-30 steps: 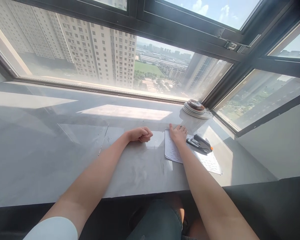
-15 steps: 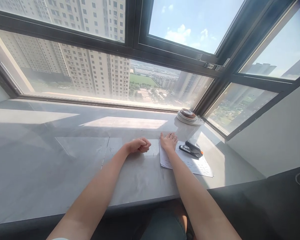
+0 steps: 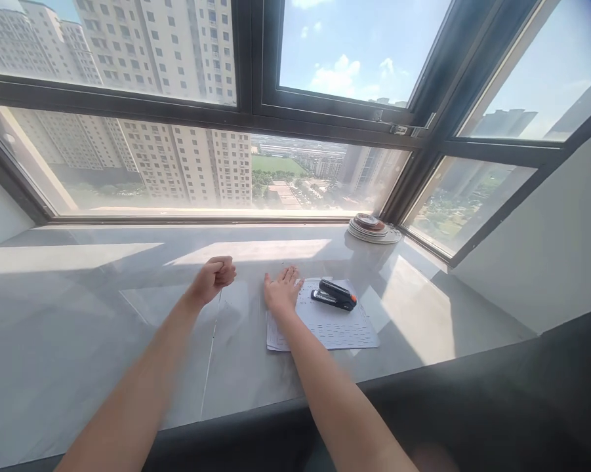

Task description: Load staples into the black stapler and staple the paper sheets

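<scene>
My left hand (image 3: 216, 276) is a closed fist over the grey counter, left of the papers and touching none of them. Whatever may be inside it is hidden. My right hand (image 3: 282, 292) lies flat, fingers spread, across the upper left corner of a thin stack of printed papers (image 3: 332, 333). A black stapler (image 3: 334, 295) with an orange spot at one end rests on the upper part of the stack, just right of my right hand.
A stack of plates (image 3: 374, 231) stands in the far right corner by the window frame (image 3: 423, 170). The grey counter (image 3: 246, 367) runs below the windows, with sunlit patches on it. Its front edge drops off to a dark area.
The papers, with the stapler on them, have slid left along the counter under my right hand. My left fist has moved left and away from me. The camera view has tilted slightly.
</scene>
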`<state>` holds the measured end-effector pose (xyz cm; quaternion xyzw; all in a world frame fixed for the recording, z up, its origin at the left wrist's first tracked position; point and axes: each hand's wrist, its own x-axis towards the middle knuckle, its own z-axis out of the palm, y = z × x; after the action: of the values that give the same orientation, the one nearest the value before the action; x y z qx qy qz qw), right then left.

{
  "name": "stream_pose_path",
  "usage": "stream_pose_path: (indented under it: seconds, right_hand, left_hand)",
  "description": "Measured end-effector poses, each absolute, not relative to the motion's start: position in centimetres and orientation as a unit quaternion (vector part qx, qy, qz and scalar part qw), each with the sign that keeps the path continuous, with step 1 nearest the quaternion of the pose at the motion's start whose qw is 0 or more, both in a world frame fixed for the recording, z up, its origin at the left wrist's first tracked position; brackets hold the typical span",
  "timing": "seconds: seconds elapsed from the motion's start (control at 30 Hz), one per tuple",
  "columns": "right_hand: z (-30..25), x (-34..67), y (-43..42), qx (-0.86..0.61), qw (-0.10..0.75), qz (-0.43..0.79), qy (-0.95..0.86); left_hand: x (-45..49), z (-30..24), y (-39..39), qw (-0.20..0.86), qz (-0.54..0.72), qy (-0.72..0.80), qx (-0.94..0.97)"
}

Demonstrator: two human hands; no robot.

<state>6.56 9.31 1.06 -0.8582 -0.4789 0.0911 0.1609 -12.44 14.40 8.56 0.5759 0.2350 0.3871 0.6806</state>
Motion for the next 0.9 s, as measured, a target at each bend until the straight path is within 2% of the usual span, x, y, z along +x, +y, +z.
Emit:
stream_pose_path:
  seconds: [0.1, 0.23, 0.33, 0.4, 0.5, 0.67, 0.77, 0.9]
  right_hand:
    - [1.5, 1.8, 10.3, -0.839, 0.170, 0.115, -0.504]
    - [2.1, -2.6, 11.0, -0.820, 0.190, 0.132, -0.523]
    - [2.4, -5.4, 10.8, -0.803, 0.221, 0.140, -0.535]
    - [2.6, -7.2, 10.9, -0.792, 0.237, 0.144, -0.543]
    - [2.9, -9.0, 11.4, -0.784, 0.241, 0.164, -0.548]
    - [3.9, -9.2, 11.4, -0.778, 0.276, 0.160, -0.542]
    - [3.9, -9.2, 9.0, -0.746, 0.306, 0.152, -0.571]
    - [2.8, -8.7, 3.1, -0.673, 0.303, 0.181, -0.650]
  left_hand:
    - [-17.1, 6.3, 14.6, 0.599, 0.436, 0.373, 0.559]
    - [-20.0, 4.4, 14.4, 0.384, 0.499, 0.512, 0.585]
    - [-19.9, 3.7, 14.2, 0.206, 0.444, 0.578, 0.653]
    - [-19.4, 3.4, 14.3, 0.134, 0.374, 0.646, 0.652]
    - [-18.9, 3.1, 14.7, 0.106, 0.297, 0.720, 0.618]
    - [-19.3, 3.0, 14.9, 0.106, 0.278, 0.713, 0.634]
    - [-19.5, 3.0, 14.9, 0.111, 0.279, 0.707, 0.641]
    - [-19.4, 2.9, 15.2, 0.115, 0.258, 0.718, 0.637]
